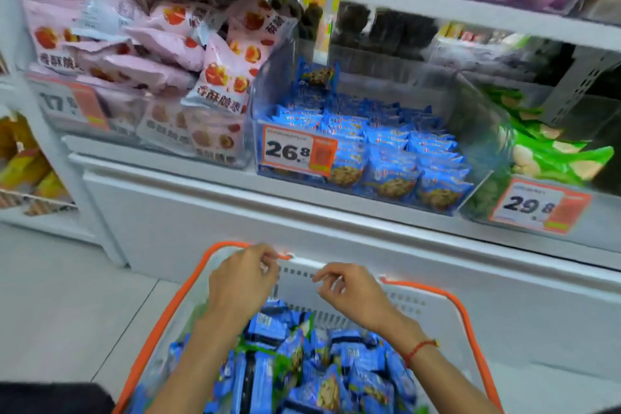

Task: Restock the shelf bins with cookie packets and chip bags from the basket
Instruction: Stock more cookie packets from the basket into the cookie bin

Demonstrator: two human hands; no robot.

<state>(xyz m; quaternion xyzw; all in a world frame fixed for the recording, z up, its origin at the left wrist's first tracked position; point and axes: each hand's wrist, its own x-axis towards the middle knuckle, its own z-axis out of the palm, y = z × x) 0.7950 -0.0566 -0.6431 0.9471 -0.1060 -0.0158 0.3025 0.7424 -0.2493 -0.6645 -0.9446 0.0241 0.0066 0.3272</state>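
Both my hands hover over the basket (468, 319) of blue cookie packets (268, 329), left hand (242, 282) and right hand (349, 292) each with curled fingers, grip holding nothing I can make out; the middle shelf bin (470, 101) sits half full of the same packets

White slotted plastic basket (353, 282) showing an orange rim. Blue cookie packets (386, 148) filling the clear bin; pink snack bags (141, 54) showing red-orange prints; green bags (551, 151) sitting rightward.
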